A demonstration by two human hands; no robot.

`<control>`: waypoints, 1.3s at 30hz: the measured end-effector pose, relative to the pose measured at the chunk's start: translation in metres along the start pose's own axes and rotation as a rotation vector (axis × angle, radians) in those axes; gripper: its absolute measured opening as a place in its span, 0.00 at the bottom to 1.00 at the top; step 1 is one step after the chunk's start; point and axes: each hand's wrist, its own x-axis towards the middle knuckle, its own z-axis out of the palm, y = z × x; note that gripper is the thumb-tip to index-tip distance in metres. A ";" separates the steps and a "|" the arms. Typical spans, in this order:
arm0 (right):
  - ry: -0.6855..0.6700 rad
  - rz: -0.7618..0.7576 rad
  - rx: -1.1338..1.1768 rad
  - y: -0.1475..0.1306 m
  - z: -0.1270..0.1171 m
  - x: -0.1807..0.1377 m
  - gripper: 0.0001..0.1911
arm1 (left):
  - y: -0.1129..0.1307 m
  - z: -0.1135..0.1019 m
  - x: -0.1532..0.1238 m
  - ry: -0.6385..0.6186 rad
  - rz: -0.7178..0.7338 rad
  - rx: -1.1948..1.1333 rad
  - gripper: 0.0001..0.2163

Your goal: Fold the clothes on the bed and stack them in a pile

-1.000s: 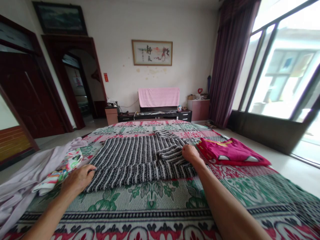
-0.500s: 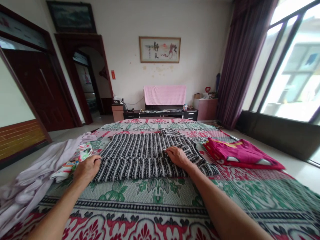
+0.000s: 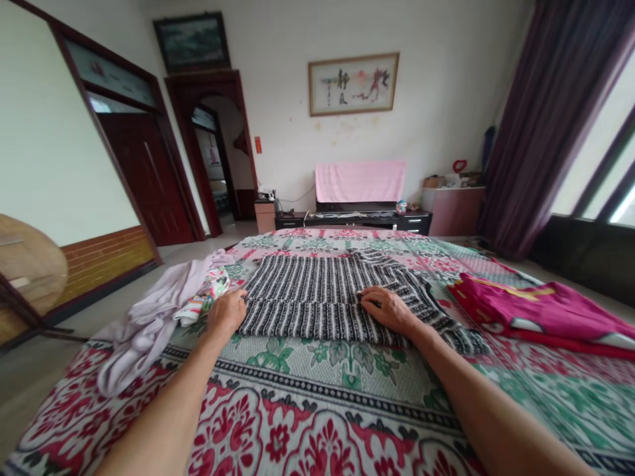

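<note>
At my far left, a round wooden panel (image 3: 34,271) stands on the floor, with a dark red door (image 3: 149,178) in the wall beyond it. Nearer to me, a pale lilac garment (image 3: 153,317) lies rumpled along the left side of the patterned bedspread (image 3: 278,433). Just right of it, and touching it, is a crumpled white cloth (image 3: 198,305) with a colourful print. Beside that comes my left hand (image 3: 227,313), thumb and fingers pinched on the left edge of the black-and-white striped garment (image 3: 302,281). This garment lies spread on the bedspread in front of me, between my two arms, with a crease running across it from side to side. Past its far edge, a pink towel (image 3: 360,182) hangs above a low black cabinet (image 3: 419,225). My right hand (image 3: 387,308) rests on the right part of the stripes, palm down, fingers bent; I cannot tell whether they pinch the fabric or only press on it. Under and beyond my right wrist, the striped cloth slants out towards the right. Farther right, well apart from my hand, a magenta garment (image 3: 550,305) lies folded on something red.
</note>
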 end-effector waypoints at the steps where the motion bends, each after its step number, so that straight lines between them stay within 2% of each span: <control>1: 0.001 -0.003 0.002 0.001 0.000 0.000 0.10 | -0.003 -0.001 0.001 0.024 -0.002 -0.017 0.18; 5: 0.000 0.020 -0.013 0.004 0.002 0.000 0.08 | -0.016 -0.007 0.004 0.079 -0.118 -0.053 0.17; 8: 0.057 0.055 -0.050 0.004 0.002 0.001 0.10 | -0.021 -0.008 0.000 0.046 -0.161 -0.069 0.14; 11: 0.089 0.067 -0.138 -0.002 -0.002 0.002 0.07 | -0.019 -0.003 -0.006 0.001 -0.106 -0.064 0.13; 13: 0.016 0.057 -0.193 -0.010 -0.007 0.002 0.06 | -0.017 0.000 -0.010 -0.008 -0.056 -0.046 0.14; 16: -0.128 0.047 -0.203 -0.022 -0.015 -0.001 0.11 | -0.018 0.001 -0.014 -0.035 0.011 -0.053 0.16; 19: -0.093 0.048 -0.135 -0.030 -0.027 -0.010 0.10 | -0.024 -0.006 -0.021 -0.053 0.080 -0.145 0.17; 21: -0.044 0.013 -0.099 -0.033 -0.037 -0.021 0.09 | -0.030 -0.013 -0.030 -0.023 0.115 -0.214 0.19; 24: -0.089 -0.004 -0.126 -0.032 -0.051 -0.043 0.08 | -0.039 -0.020 -0.045 -0.020 0.164 -0.258 0.21; 28: -0.239 0.077 -0.200 -0.027 -0.063 -0.068 0.18 | -0.044 -0.020 -0.055 -0.158 0.235 -0.251 0.24; 30: -0.283 0.092 -0.192 -0.023 -0.064 -0.075 0.23 | -0.043 -0.016 -0.054 -0.184 0.228 -0.246 0.26; 33: -0.290 0.068 -0.162 -0.017 -0.060 -0.079 0.27 | -0.042 -0.007 -0.049 -0.145 0.214 -0.248 0.25; 39: -0.180 0.133 -0.193 -0.011 -0.051 -0.082 0.30 | -0.038 0.006 -0.041 -0.039 0.162 -0.192 0.20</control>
